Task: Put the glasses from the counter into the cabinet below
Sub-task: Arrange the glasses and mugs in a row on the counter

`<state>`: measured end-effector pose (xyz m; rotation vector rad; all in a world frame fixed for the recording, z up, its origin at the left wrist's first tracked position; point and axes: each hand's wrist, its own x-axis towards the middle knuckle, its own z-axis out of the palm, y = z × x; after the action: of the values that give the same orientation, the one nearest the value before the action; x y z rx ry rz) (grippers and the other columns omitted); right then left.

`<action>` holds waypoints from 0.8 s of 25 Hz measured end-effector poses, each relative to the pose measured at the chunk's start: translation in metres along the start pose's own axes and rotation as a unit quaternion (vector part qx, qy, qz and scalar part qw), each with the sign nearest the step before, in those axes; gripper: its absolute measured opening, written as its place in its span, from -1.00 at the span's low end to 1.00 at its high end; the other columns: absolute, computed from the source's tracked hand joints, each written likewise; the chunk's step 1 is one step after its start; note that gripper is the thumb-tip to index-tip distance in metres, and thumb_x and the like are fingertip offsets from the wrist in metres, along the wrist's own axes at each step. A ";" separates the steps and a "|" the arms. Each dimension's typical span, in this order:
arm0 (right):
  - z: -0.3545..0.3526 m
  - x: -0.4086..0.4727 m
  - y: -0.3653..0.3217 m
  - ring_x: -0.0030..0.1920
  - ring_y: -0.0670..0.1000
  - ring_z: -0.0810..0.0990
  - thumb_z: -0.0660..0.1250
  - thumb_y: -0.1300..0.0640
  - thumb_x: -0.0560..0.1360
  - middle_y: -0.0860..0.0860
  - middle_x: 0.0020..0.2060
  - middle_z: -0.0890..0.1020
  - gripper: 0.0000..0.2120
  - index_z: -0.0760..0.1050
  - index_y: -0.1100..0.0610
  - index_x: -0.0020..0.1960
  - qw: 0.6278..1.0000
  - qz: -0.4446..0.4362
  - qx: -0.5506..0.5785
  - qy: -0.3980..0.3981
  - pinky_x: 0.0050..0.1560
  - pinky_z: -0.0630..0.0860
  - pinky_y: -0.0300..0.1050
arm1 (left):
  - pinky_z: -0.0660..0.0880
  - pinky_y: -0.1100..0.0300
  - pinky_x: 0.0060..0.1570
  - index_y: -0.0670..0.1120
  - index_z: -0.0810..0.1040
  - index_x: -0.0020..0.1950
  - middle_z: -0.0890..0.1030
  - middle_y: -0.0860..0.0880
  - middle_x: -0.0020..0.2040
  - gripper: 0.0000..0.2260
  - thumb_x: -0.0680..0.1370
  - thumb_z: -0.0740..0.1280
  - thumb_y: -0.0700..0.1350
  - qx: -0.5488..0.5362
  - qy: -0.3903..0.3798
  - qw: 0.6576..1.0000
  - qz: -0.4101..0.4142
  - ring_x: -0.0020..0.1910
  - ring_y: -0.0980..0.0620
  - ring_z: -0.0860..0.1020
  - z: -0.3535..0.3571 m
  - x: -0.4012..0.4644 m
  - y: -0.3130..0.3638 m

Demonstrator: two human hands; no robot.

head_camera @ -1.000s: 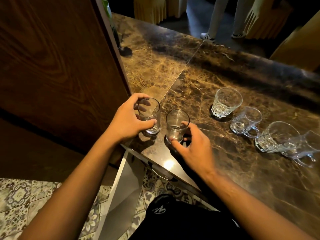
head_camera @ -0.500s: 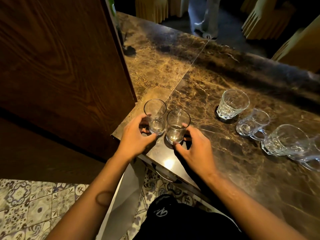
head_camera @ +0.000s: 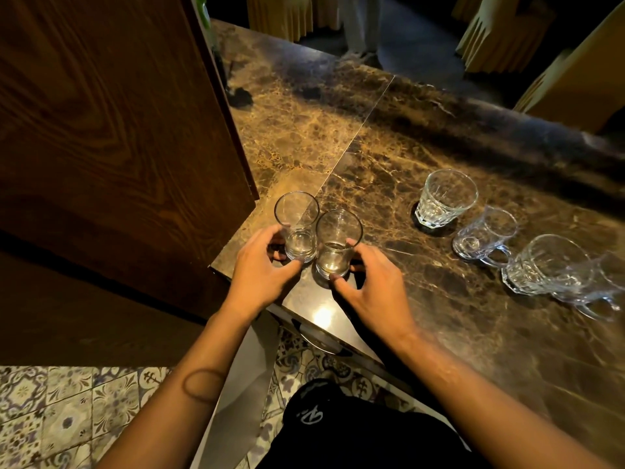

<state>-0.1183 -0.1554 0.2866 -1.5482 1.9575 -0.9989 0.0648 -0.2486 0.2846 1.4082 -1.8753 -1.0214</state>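
Two plain clear tumblers stand side by side near the corner of the brown marble counter [head_camera: 422, 157]. My left hand [head_camera: 262, 269] wraps the base of the left tumbler [head_camera: 297, 228]. My right hand [head_camera: 368, 289] holds the base of the right tumbler [head_camera: 338, 243] with thumb and fingers. Both glasses rest upright on the counter and touch or nearly touch. Further right stand a faceted tumbler [head_camera: 444, 198], a small handled cup [head_camera: 483, 236] and a larger faceted mug [head_camera: 549, 265]. The white cabinet door [head_camera: 243, 401] hangs open below the counter edge.
A dark wooden panel [head_camera: 111, 130] rises just left of the counter corner. Another handled glass [head_camera: 605, 289] overlaps the mug at the right edge. Patterned floor tiles [head_camera: 50, 411] lie below. A person's legs [head_camera: 360, 28] and draped chairs [head_camera: 507, 32] stand beyond the counter.
My left hand slid the left tumbler rightward until it stands against the right tumbler, and its grip shifted lower to the base. My right hand kept its hold.
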 end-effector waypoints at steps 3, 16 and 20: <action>0.000 0.000 -0.001 0.05 -0.16 0.58 0.51 0.03 0.45 -0.14 0.10 0.59 -0.55 0.49 -0.03 0.30 1.000 0.003 -0.003 -0.001 0.14 0.58 -0.21 | 0.48 0.52 -0.09 0.04 0.53 0.34 0.57 0.08 0.14 -0.49 0.42 0.55 -0.14 -0.002 0.001 1.000 -0.002 0.02 0.17 0.61 0.000 -0.001 0.001; -0.020 -0.031 0.022 0.23 -0.19 0.48 0.41 0.13 0.52 -0.10 0.22 0.47 -0.55 0.43 0.07 0.39 1.000 0.018 0.001 0.021 0.33 0.44 -0.28 | 0.44 0.41 -0.14 -0.12 0.51 -0.16 0.53 -0.03 -0.13 -0.85 0.50 0.46 -0.29 -0.056 0.158 0.986 -0.005 -0.19 0.16 0.52 0.034 -0.066 0.016; -0.043 -0.052 0.031 0.19 -0.43 0.41 0.39 0.25 0.53 -0.05 0.18 0.48 -0.60 0.47 0.12 0.35 0.999 0.023 0.015 0.040 0.23 0.30 -0.57 | 0.43 0.41 -0.13 -0.15 0.55 -0.17 0.56 0.01 -0.18 -0.89 0.51 0.43 -0.30 -0.074 0.044 0.994 0.071 -0.17 0.14 0.54 0.054 -0.091 0.037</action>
<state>-0.1554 -0.0909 0.2854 -1.4614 2.0127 -1.0805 0.0280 -0.1427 0.2862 1.1983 -1.7697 -0.9904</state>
